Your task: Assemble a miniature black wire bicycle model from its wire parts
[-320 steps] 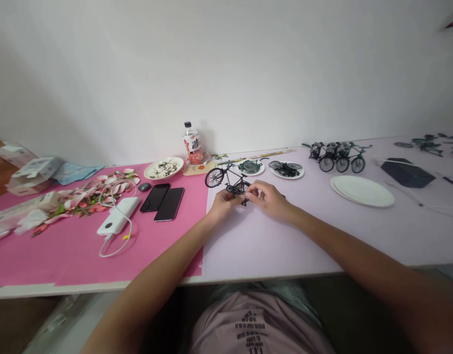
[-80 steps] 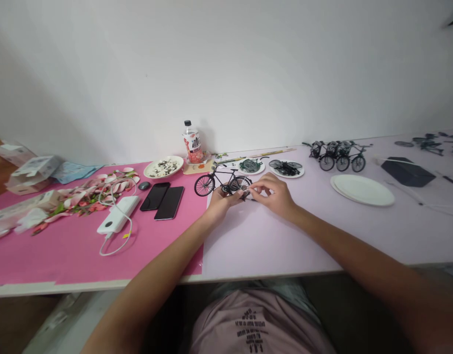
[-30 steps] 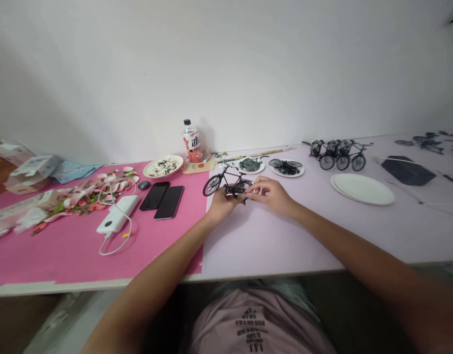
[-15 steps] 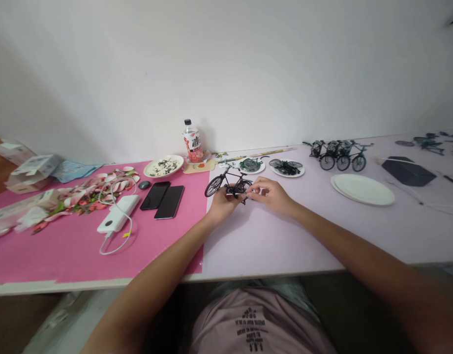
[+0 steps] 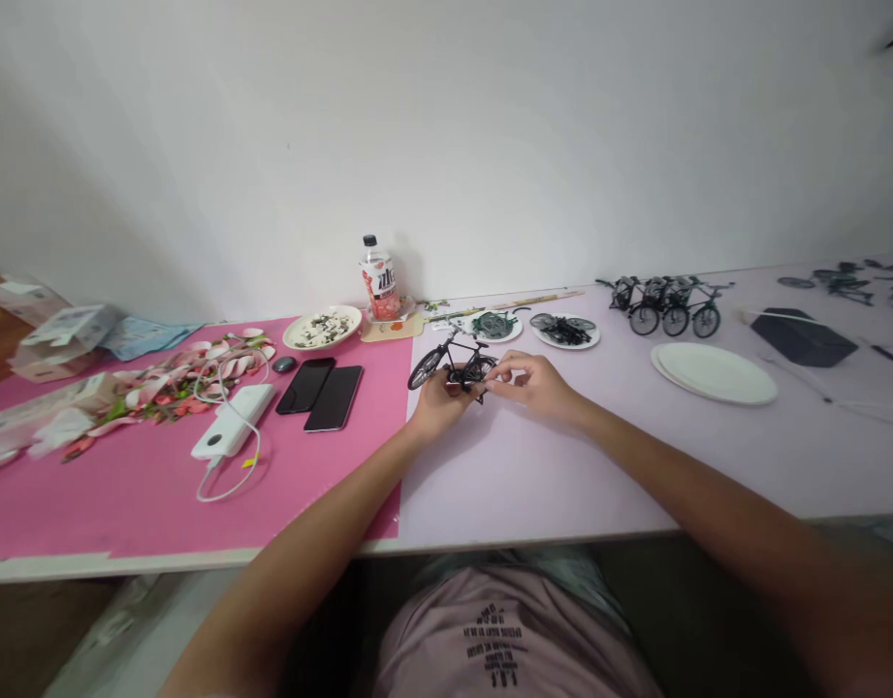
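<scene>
A small black model bicycle [image 5: 457, 368] is held up over the pale part of the table, its front wheel pointing left. My left hand [image 5: 438, 405] grips it from below, around the underside of the frame. At the rear wheel, the fingertips of my right hand [image 5: 534, 384] are pinched together against the bicycle; any small part between them is too small to make out. Just behind the bicycle stand a white plate of dark green parts [image 5: 495, 327] and another plate of black wheels and parts [image 5: 566, 332].
Several model bicycles [image 5: 664, 308] stand in a row at the back right. Stacked white plates [image 5: 715, 374] and a dark block [image 5: 802, 336] are to the right. On the left are two phones [image 5: 334, 399], a power bank [image 5: 233, 422], a bowl [image 5: 322, 330] and a bottle [image 5: 380, 281].
The bicycle's front end has shifted slightly to the right and down. Both hands keep nearly the same place and hold.
</scene>
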`<state>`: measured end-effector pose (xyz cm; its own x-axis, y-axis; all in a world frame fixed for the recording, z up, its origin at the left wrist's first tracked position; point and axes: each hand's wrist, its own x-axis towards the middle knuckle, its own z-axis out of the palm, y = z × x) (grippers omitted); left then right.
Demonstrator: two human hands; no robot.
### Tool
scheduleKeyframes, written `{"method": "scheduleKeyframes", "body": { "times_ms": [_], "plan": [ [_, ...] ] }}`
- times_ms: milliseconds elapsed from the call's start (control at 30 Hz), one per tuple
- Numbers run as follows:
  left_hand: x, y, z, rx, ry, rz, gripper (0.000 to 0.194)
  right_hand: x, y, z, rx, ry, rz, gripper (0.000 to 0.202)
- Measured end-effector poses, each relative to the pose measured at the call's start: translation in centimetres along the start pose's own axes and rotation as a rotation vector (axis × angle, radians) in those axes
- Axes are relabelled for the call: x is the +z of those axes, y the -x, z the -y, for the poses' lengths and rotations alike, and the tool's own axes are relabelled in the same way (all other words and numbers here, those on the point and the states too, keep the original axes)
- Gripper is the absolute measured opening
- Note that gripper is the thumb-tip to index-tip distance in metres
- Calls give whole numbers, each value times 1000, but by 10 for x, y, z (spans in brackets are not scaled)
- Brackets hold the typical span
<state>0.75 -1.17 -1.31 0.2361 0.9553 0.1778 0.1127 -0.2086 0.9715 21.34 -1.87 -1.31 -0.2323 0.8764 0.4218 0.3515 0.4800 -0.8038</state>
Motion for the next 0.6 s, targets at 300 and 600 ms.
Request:
{"method": "scheduleKeyframes", "body": {
  "times_ms": [300, 600],
  "plan": [
    [0, 1, -2, -49, 108, -7, 48, 2, -1, 0, 11, -8, -2, 30],
    [-2, 0, -2, -121, 173, 59, 48, 1, 0, 4, 10, 9, 4, 26]
  ]
}}
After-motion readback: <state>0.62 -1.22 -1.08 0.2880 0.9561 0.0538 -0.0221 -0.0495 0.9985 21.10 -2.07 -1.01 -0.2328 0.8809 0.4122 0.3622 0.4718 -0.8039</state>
